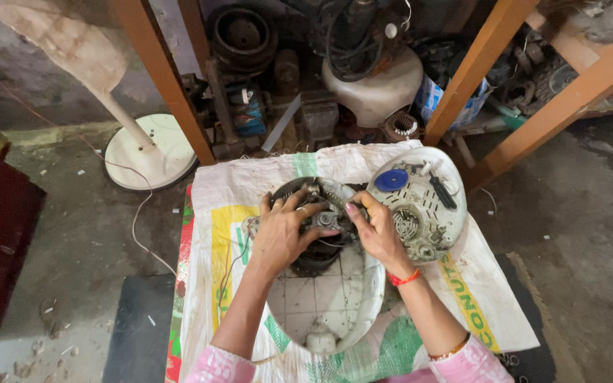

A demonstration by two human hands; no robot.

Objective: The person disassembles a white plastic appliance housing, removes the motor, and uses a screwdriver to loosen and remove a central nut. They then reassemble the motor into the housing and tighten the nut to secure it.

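My left hand [283,234] and my right hand [375,230] both grip a dirty grey fan motor [324,216] with exposed windings and wires. The motor sits at the far end of a white oval fan housing [363,312] with a grid-patterned inside. My fingers wrap over the motor's top from both sides. A red band circles my right wrist. Right of my right hand lies a round white cover [427,213], open side up, holding a blue disc [391,180], a black-handled screwdriver [443,191] and small parts.
Everything rests on a white woven sack [250,191] with green and yellow print spread over the floor. A white pedestal fan base [152,150] stands at the far left. Orange wooden shelf legs [164,78], old motors and a white tank [377,89] crowd the far side.
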